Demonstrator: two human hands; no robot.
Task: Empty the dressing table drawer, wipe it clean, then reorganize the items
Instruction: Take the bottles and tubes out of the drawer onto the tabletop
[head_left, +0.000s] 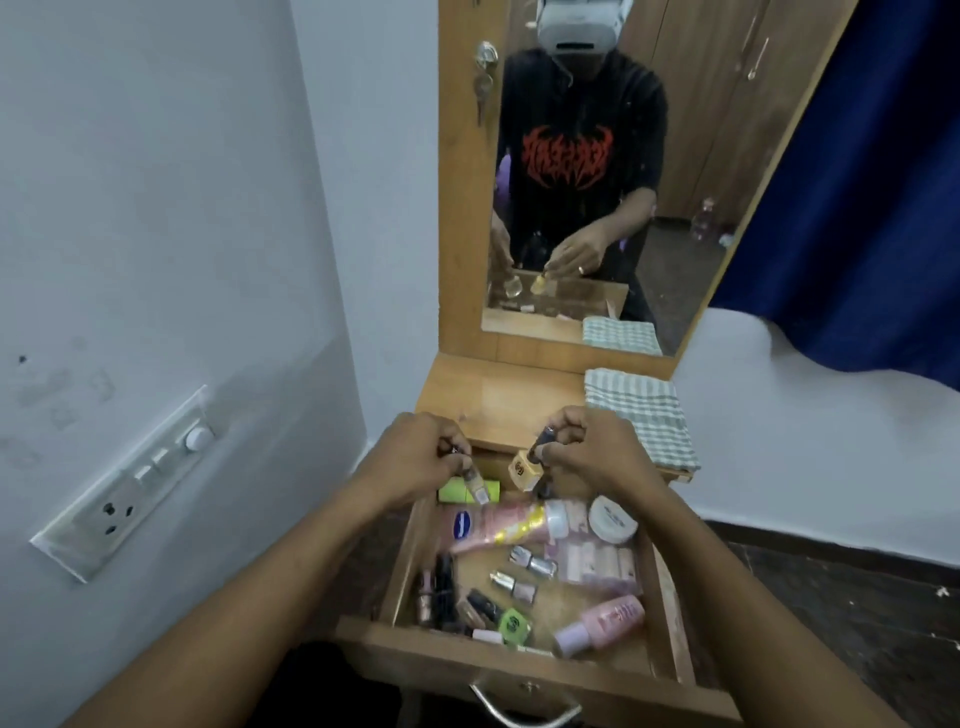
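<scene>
The wooden drawer (667, 618) is pulled out and holds several cosmetics: a pink tube (506, 527), a white round jar (613, 519), a pink bottle (605, 623), small nail polish bottles (514, 584) and a green box (457, 491). My left hand (415, 457) pinches a small beige bottle (475, 486) above the drawer's back left. My right hand (592, 449) grips the dark cap of a small square yellow bottle (524, 470) above the drawer's back edge.
A folded green-striped cloth (639, 415) lies on the right of the dressing table top (498, 400). A mirror (597, 171) stands behind it. A wall switchboard (130, 488) is at the left, a blue curtain (857, 182) at the right. The drawer handle (519, 714) faces me.
</scene>
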